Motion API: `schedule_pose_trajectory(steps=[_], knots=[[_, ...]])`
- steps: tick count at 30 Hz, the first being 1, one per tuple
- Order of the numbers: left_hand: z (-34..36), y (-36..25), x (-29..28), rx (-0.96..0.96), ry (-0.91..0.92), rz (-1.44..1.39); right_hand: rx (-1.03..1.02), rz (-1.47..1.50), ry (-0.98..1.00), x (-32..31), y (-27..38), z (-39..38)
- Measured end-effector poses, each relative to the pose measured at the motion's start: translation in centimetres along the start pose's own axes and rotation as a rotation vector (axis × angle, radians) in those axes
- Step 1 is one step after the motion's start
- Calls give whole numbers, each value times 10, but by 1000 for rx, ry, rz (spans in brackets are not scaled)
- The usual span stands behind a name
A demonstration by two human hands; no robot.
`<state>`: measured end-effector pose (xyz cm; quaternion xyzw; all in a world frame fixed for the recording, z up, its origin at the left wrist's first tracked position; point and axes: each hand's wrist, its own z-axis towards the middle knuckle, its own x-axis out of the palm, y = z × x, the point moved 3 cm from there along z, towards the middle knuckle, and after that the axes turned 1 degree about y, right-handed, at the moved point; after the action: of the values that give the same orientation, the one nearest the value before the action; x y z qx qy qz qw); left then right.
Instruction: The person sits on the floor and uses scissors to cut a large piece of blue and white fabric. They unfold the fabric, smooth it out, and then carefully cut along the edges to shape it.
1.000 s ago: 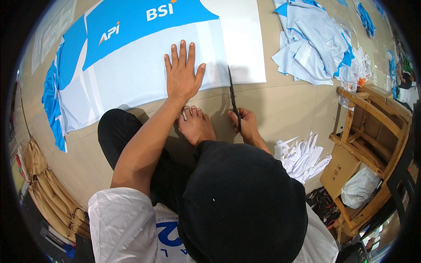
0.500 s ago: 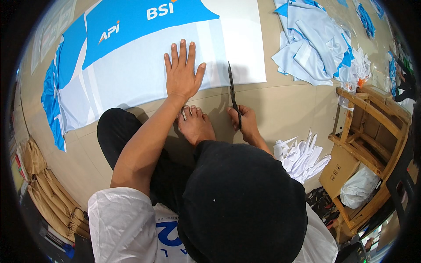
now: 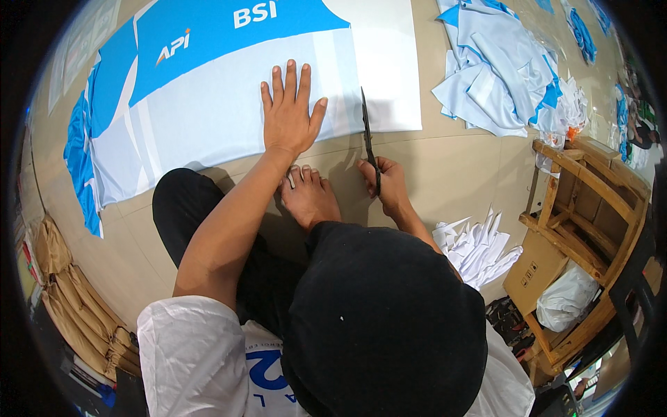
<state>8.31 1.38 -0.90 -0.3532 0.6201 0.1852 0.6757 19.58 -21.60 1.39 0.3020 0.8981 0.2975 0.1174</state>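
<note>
A printed fabric piece (image 3: 208, 132), pale blue with a bright blue upper part and a white margin, lies spread on the tiled floor. My left hand (image 3: 287, 115) rests flat on its pale area, fingers stretched out and apart. My right hand (image 3: 390, 184) is closed round the handles of a pair of dark scissors (image 3: 367, 128). The blades point away from me and reach over the fabric's near edge, along the line where pale blue meets the white margin (image 3: 389, 83). Whether fabric sits between the blades cannot be made out.
A heap of pale blue and blue cloth pieces (image 3: 497, 76) lies at the far right. White fabric scraps (image 3: 478, 247) are piled right of my right forearm. Beyond them stand a wooden frame (image 3: 590, 174) and a cardboard box (image 3: 531, 274). My bare foot (image 3: 310, 198) is near the fabric.
My right hand and the scissors have shifted slightly away from me, the blade tips reaching further along the margin line. My left hand stays pressed on the fabric.
</note>
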Motion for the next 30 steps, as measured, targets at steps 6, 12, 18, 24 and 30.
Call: schedule_pose_trajectory(steps=[6, 12, 18, 24, 30], knots=[[0, 0, 0, -6, 9, 6, -13, -20, -3, -1, -3, 3], [0, -1, 0, -10, 8, 10, -25, -46, -11, -3, -4, 3], [0, 0, 0, -7, 4, 2, -25, -61, -15, -3, -4, 3], [0, 0, -2, -13, 17, 6, -4, -35, -11, -1, 6, 5], [0, 0, 0, -11, 8, -8, -27, -29, 3, 2, 14, 15]])
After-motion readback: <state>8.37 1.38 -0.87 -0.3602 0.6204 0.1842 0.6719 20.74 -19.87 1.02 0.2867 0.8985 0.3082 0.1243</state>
